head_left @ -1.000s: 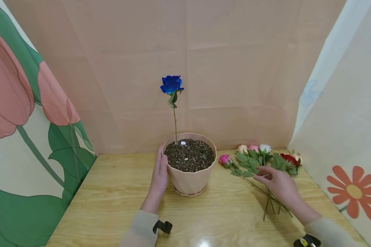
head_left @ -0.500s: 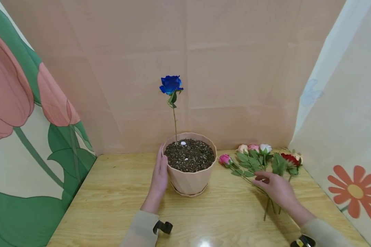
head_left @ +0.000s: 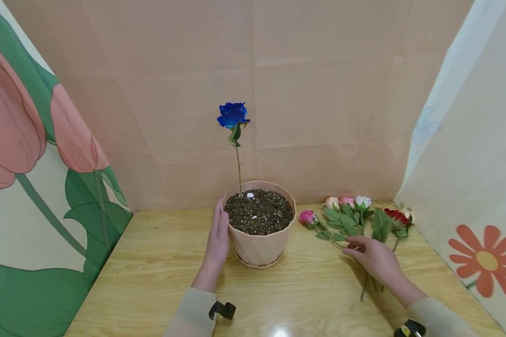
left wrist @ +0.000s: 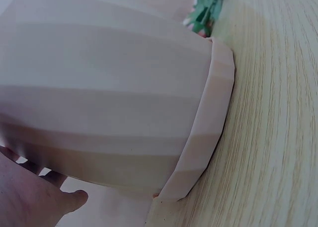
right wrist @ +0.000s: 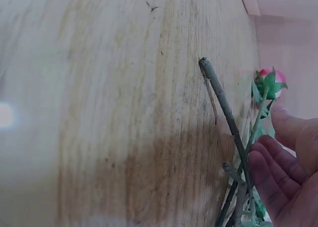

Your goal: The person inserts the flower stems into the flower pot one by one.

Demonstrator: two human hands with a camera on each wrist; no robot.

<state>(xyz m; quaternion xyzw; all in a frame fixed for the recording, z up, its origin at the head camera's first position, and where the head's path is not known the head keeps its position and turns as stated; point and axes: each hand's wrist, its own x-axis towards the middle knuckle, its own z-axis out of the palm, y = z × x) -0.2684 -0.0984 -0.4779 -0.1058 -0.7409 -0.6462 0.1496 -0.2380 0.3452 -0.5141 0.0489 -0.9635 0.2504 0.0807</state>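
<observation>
A blue rose (head_left: 233, 115) stands upright in the dark soil of a pale pink flowerpot (head_left: 259, 248). My left hand (head_left: 216, 243) rests along the left side of the pot, fingers extended up to the rim and thumb on the near side; the left wrist view shows the hand (left wrist: 30, 197) against the pot wall. My right hand (head_left: 375, 260) is low over the flower stems, thumb and fingertips apart around the stem of a bright pink rose (head_left: 307, 217). In the right wrist view, that stem (right wrist: 258, 122) passes right by the fingertips of the hand (right wrist: 285, 170).
Peach, pink and white roses (head_left: 362, 202) and a dark red rose (head_left: 397, 217) lie at the table's back right, their stems crossing under my right hand. A saucer (head_left: 259, 267) sits beneath the pot. Cloth backdrops enclose the wooden table (head_left: 160, 262).
My right hand has shifted slightly left and down, closer to the bright pink rose's stem. My left hand and the pot stay where they were.
</observation>
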